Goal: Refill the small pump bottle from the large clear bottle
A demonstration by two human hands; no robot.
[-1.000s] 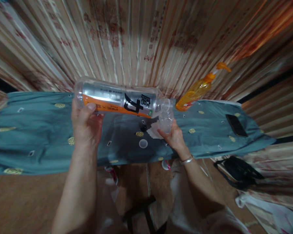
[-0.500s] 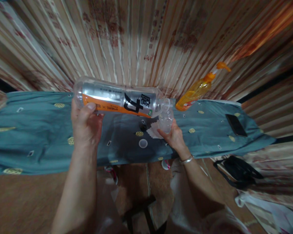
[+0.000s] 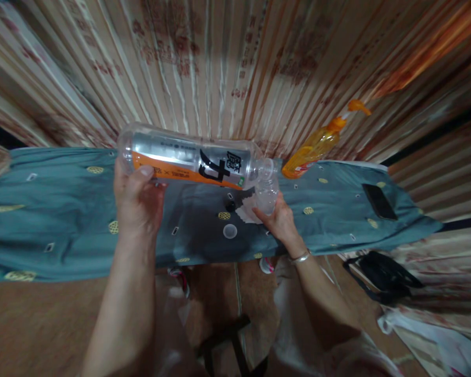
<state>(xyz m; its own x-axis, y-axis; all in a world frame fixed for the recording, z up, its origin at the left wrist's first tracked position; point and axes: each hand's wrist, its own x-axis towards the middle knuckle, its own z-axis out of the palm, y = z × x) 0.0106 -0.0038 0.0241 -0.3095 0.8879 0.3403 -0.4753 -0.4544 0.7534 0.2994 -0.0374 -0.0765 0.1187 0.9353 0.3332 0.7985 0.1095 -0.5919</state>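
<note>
My left hand (image 3: pixel 139 196) grips the base end of a large clear plastic bottle (image 3: pixel 188 159) with a silver and orange label. The bottle lies nearly level, its uncapped neck pointing right over the mouth of a small clear cup (image 3: pixel 266 193). Around that cup my right hand (image 3: pixel 280 220) is closed, a bracelet on its wrist. A white paper sheet (image 3: pixel 249 210) lies under the cup. Left of the paper is a small black cap (image 3: pixel 230 205), and nearer me a round translucent lid (image 3: pixel 230 231). Whether liquid is flowing, I cannot make out.
An orange pump bottle (image 3: pixel 314 149) stands at the back of the cloth-covered table (image 3: pixel 74 209), by the curtain (image 3: pixel 220 68). A phone (image 3: pixel 379 201) lies at the right. A black bag (image 3: pixel 382 277) is beyond the table's right front edge. A dark stool (image 3: pixel 227 340) is below.
</note>
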